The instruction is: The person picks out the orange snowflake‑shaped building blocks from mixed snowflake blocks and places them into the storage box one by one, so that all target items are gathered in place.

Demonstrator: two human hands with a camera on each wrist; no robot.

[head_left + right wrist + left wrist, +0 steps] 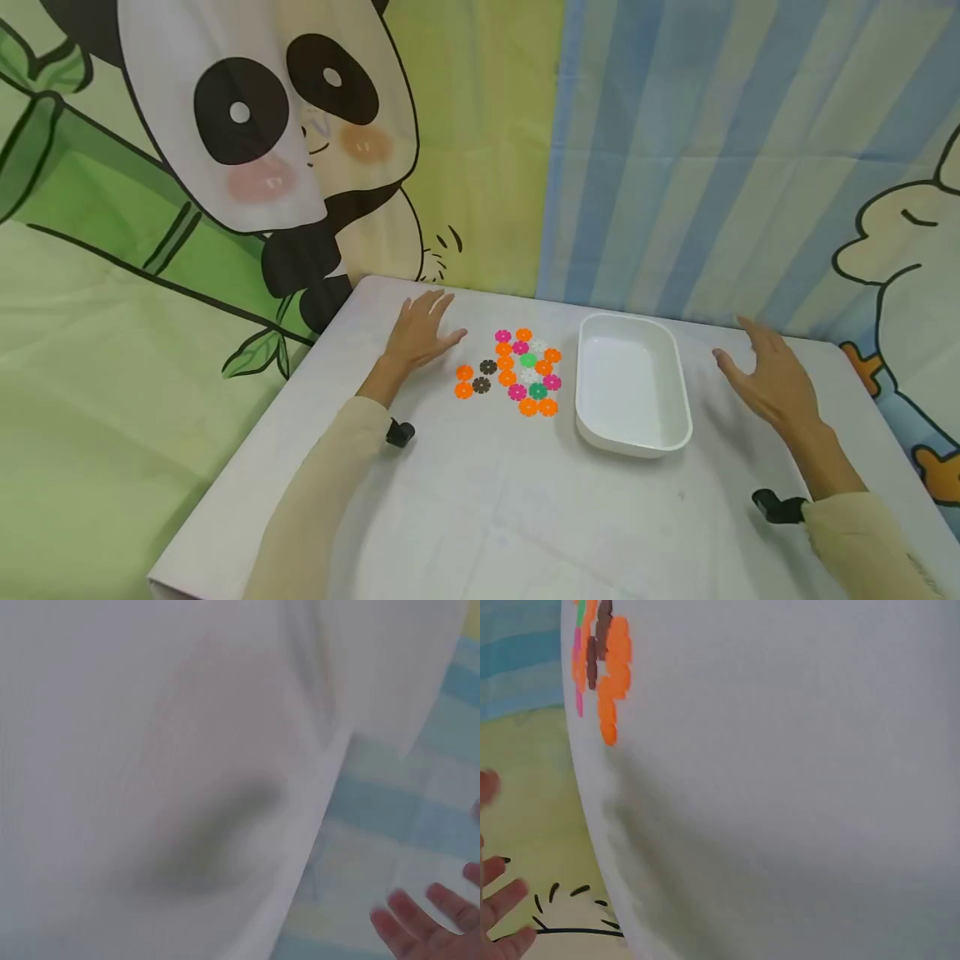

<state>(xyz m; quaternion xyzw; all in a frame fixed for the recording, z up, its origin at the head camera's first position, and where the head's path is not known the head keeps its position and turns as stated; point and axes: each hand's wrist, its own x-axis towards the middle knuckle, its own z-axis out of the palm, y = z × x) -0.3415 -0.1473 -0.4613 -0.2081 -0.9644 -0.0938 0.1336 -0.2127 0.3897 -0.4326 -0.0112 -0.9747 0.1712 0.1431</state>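
Several small notched plastic discs lie flat in a loose cluster on the white table, with orange discs (507, 377), pink discs (517, 392), green discs (537, 391), brown discs (482, 385) and white discs (529, 377) among them. My left hand (420, 332) hovers left of the cluster with fingers spread and holds nothing. To the right of the discs stands a white rectangular tray (633, 383), with no discs inside it. Beyond the tray's right side, my right hand (776, 379) is raised over the table, thumb apart from the fingers, also holding nothing.
The white table (480, 517) reaches back to a hanging cloth backdrop with a printed panda (240, 108) on the left and blue stripes (675, 150) on the right. Black wrist cameras sit at the left cuff (401, 433) and right cuff (778, 507).
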